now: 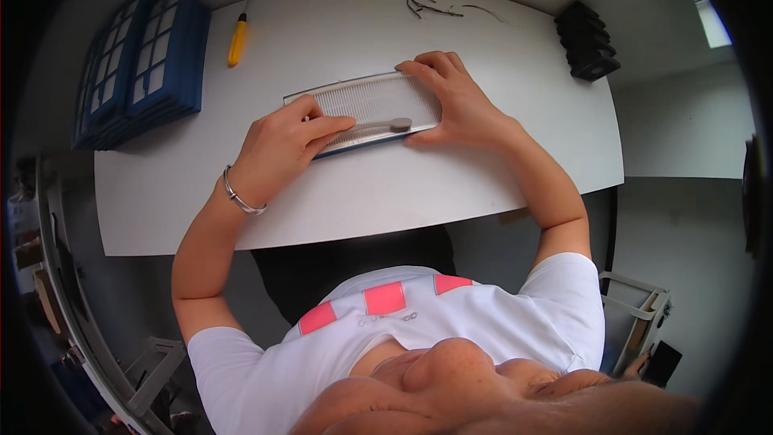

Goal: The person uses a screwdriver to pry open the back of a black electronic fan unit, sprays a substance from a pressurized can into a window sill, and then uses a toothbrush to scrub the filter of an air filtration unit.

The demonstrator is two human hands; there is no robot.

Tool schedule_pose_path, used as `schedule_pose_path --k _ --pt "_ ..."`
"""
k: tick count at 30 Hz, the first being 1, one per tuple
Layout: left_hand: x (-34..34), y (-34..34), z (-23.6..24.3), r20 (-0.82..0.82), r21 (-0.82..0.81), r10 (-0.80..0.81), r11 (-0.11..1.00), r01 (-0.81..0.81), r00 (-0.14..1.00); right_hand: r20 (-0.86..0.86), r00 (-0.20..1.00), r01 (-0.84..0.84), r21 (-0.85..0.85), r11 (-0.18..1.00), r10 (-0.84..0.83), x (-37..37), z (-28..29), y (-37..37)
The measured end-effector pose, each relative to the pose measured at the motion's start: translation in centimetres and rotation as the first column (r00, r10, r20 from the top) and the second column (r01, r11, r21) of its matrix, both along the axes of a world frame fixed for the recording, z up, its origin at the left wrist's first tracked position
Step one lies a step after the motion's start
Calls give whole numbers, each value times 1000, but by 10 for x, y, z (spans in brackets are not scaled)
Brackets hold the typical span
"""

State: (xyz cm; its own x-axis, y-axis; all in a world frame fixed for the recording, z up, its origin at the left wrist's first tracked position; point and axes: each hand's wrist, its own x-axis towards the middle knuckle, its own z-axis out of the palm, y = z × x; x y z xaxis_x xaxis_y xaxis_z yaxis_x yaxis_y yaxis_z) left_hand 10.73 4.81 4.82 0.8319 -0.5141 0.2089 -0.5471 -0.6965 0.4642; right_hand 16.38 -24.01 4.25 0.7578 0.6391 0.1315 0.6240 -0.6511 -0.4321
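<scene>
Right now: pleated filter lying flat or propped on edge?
Flat. The pleated filter lies face up on the white table, both hands pressing on it.

From my remote seat I saw that the table [362, 193] was a smooth, matt white board, and the filter panel [362, 101] lying on it looked like finely ribbed, pleated white paper inside a thin dark plastic frame. My left hand [278, 145] pressed a matt grey, plastic-looking tool [378, 125] onto those pleats, a shiny metal bangle [239, 196] glinting at that wrist, while my right hand [455, 101] rested on the panel's ribbed surface. Beyond the panel, toward the table's far left edge, lay a glossy yellow plastic-handled tool [237, 39] and a stack of filters [133, 64] with blue plastic-looking frames.
</scene>
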Motion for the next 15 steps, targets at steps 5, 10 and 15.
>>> schedule_pose_path --k 5,10,15 --pt "-2 10 10 -55 4 37 999 -37 998 -79 993 -84 14 996 85 7 1 -7" --pt "3 5 -1 124 -107 37 994 -24 992 -35 994 -108 0 994 107 7 -6 -3" --pt "8 3 -7 82 -379 198 913 -154 977 303 952 -108 219 970 38 6 -5 1"
